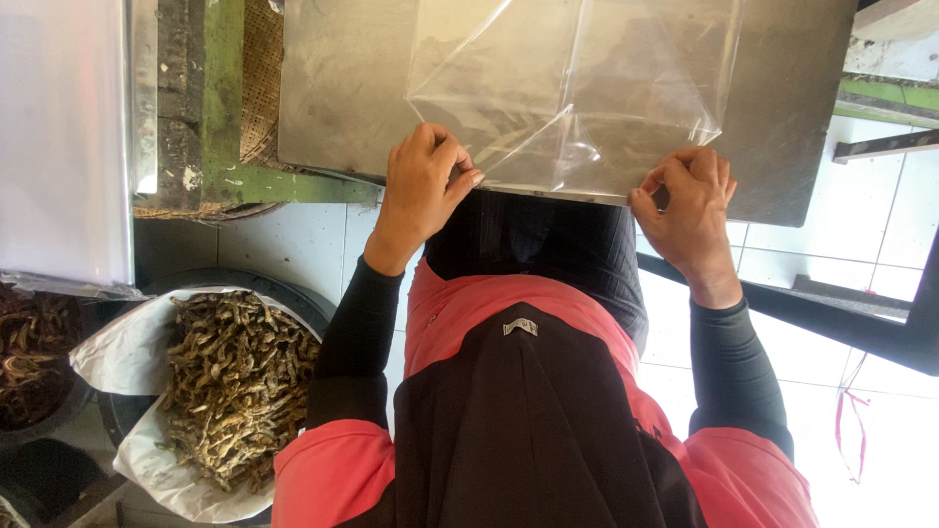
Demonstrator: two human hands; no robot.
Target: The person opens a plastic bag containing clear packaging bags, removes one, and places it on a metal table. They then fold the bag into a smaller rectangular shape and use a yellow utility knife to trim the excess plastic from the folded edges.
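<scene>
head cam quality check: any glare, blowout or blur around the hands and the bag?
Head view: the clear plastic bag shows white sheen streaks and see-through folds, so its edges read poorly against the grey metal tabletop; left hand and right hand are sharp and evenly lit; the tiled floor at lower right is blown out; the dried fish is dim but in focus.

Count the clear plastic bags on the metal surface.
1: the clear plastic bag lies on the metal surface, its near edge pinched by left hand and right hand. Others could be layered unseen.
</scene>
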